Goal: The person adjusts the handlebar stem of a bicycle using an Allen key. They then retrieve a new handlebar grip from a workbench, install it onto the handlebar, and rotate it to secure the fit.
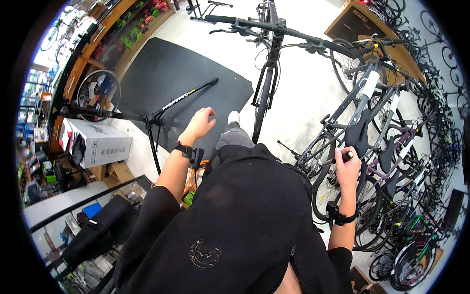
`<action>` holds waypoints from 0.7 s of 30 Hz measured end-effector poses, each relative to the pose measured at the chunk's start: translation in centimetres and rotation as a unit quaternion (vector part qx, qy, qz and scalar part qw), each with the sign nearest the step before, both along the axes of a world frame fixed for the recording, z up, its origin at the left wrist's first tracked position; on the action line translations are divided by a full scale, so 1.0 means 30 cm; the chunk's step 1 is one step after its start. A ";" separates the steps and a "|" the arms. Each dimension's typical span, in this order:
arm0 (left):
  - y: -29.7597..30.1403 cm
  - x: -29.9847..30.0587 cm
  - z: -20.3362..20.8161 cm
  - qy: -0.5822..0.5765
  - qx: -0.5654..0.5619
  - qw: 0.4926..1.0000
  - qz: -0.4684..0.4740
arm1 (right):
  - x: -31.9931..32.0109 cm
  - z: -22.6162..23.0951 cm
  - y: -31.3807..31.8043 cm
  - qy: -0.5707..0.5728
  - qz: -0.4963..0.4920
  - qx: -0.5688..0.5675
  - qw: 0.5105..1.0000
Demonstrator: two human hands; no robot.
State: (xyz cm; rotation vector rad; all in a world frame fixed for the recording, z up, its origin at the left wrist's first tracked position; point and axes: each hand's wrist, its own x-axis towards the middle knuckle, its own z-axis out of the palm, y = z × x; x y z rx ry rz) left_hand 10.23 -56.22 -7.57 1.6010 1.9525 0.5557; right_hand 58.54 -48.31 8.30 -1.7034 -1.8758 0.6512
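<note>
White floor (303,73), widest thing in view. Down its right side, a dense row of bikes, wheels and frames overlapping; nearest is a grey bike (348,105) with white wrapping on the frame. Dark mat (147,63) lies on the floor, front and left. Black bike (275,36) stands upright ahead, front wheel toward the wearer, flat handlebar running across the top of view. Large brown carton (360,24) behind the bikes, upper right. Black repair stand (147,119) left, one printed leg reaching over the mat. Pale grey box (105,149) beyond the stand, a loose wheel (120,90) just behind it.

Black saddle (358,134) on the near side of the row, just beside the right hand (348,170). That hand: fingers wrapped around a grip, thumb up. Left hand (199,123): holds nothing, fingers loosely bent and apart from one another, over the mat near the stand. Dark strapped device (339,214) on the right wrist; another device (184,150) on the left.

Smallest: the short dark handle (347,156) in the right hand, its end showing above the fist. Rest of it is hidden; cannot tell its kind.
</note>
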 end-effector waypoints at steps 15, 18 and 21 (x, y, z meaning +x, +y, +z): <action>-0.252 0.064 -0.178 -0.051 -0.140 0.986 0.077 | -0.056 -0.014 0.047 -0.044 0.072 -0.041 0.996; -0.309 0.071 -0.216 -0.073 -0.186 0.975 0.096 | -0.039 -0.052 0.054 -0.029 0.080 -0.038 0.996; -0.359 0.076 -0.257 -0.089 -0.224 0.964 0.115 | -0.036 -0.068 0.054 -0.042 0.083 -0.037 0.995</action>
